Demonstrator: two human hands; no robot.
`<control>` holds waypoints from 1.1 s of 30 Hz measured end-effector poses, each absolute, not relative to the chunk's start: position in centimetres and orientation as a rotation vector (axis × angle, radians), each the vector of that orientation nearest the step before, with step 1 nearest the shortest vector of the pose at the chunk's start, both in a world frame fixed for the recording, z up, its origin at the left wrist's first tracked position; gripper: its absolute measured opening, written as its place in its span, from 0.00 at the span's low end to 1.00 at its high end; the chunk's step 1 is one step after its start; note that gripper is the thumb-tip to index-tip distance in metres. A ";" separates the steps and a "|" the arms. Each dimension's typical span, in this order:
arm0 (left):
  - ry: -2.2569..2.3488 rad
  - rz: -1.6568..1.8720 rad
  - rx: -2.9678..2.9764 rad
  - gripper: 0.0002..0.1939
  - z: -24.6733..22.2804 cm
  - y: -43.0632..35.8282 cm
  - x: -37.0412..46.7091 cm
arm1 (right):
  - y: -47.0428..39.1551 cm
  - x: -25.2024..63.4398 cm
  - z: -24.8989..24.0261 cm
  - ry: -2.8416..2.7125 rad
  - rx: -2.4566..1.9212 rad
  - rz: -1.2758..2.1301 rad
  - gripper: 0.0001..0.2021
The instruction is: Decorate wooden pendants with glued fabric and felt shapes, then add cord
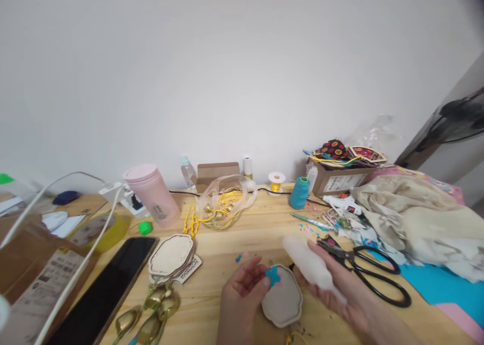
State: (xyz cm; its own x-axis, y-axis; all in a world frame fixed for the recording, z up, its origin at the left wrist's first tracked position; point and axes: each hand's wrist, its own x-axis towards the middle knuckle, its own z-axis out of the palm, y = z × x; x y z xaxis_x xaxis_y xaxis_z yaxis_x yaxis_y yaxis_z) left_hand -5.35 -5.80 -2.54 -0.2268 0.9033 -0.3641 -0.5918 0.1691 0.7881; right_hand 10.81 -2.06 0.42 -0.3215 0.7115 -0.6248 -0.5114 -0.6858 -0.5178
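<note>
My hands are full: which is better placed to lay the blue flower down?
Probably the left hand: it pinches the blue flower near the scalloped piece; the right hand holds a white bottle.

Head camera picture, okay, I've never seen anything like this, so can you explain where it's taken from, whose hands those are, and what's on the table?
There's no machine here: a camera worn on a person's head looks forward and down at their own bare hands. The light wooden table stands against a pale wall.

The left hand pinches a small blue flower-shaped piece over an off-white plaque with a scalloped edge. The right hand holds a whitish plastic bottle, slightly blurred.

Right of them lie black-handled metal scissors. Behind stands a teal cone of thread. To the left are a pale pink lidded tumbler and a black phone.
</note>
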 end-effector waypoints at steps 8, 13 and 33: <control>1.152 1.454 0.286 0.21 -2.7 -6.6 -6.6 | 4.8 11.5 1.8 -0.292 -1.300 2.590 0.22; 1.279 1.471 0.454 0.19 -2.4 -6.1 -6.7 | 6.8 11.7 1.9 -0.343 -1.376 2.665 0.22; 1.310 1.259 0.763 0.22 -0.7 -1.8 -4.6 | 3.9 15.7 2.1 -1.345 -1.384 1.640 0.17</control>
State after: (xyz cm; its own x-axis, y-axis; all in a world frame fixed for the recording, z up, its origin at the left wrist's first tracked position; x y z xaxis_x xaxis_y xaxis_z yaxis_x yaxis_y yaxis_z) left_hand -4.58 -1.78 -0.74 -0.1808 0.9461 -0.2687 -0.2314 0.2246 0.9466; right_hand 15.68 3.86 2.09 -0.2767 0.8986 -0.3406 0.1581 -0.3070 -0.9385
